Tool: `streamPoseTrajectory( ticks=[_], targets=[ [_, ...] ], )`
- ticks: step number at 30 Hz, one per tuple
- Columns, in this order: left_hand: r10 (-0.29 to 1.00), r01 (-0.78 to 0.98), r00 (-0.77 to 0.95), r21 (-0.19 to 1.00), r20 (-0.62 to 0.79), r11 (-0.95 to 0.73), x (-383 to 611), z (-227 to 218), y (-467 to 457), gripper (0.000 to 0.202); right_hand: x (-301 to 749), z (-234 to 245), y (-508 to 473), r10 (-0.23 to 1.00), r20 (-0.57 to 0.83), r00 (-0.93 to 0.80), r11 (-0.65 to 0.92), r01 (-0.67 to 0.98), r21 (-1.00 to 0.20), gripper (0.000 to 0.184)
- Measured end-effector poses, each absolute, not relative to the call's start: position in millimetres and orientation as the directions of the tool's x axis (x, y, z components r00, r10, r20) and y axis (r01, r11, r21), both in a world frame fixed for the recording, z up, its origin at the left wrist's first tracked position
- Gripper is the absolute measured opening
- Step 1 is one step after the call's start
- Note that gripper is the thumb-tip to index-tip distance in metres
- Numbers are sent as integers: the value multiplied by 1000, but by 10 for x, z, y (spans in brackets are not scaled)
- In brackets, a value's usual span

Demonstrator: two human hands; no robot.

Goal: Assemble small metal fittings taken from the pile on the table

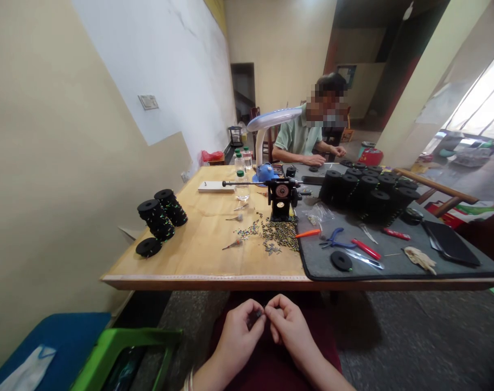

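Observation:
My left hand point(242, 331) and my right hand point(287, 326) meet just below the table's front edge, over my lap. Thumb and fingers are pinched together on both, tips nearly touching. Whatever lies between the fingertips is too small to make out. Beyond them on the wooden table point(198, 260) spreads a pile of small striped metallic pieces point(279, 234), with a scatter of tiny coloured bits point(249, 231) to its left. Behind the pile stands a black winding device point(282, 198) with a dial and a long rod pointing left.
Black foam spools stand stacked at the left point(151, 217) and in a large group at the right point(369, 190). On the grey mat lie blue pliers point(335, 239), a red-handled tool point(366, 248) and a single spool point(341, 260). A co-worker point(298, 141) sits across, behind a desk lamp point(267, 172).

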State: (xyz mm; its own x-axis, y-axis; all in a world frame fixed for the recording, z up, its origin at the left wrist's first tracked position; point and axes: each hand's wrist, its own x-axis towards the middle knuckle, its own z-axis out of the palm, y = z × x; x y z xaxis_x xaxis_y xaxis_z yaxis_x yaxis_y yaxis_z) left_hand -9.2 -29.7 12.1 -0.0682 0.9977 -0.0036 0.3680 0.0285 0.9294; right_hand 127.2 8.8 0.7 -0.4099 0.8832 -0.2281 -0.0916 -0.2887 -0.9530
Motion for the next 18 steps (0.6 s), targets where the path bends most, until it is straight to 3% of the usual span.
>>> streamPoseTrajectory(
  ticks=[8, 14, 18],
  targets=[
    [995, 192, -20, 977, -94, 97, -78, 102, -296, 9, 1305, -35, 112, 900, -227, -372, -316, -197, -928, 44],
    [998, 322, -55, 946, -34, 50, -67, 132, -271, 10, 1290, -42, 114, 901, -214, -376, -299, -184, -936, 46],
    [996, 307, -68, 948, -65, 83, -65, 123, -257, 15, 1291, -14, 108, 884, -224, -410, -315, -170, -934, 48]
  ],
)
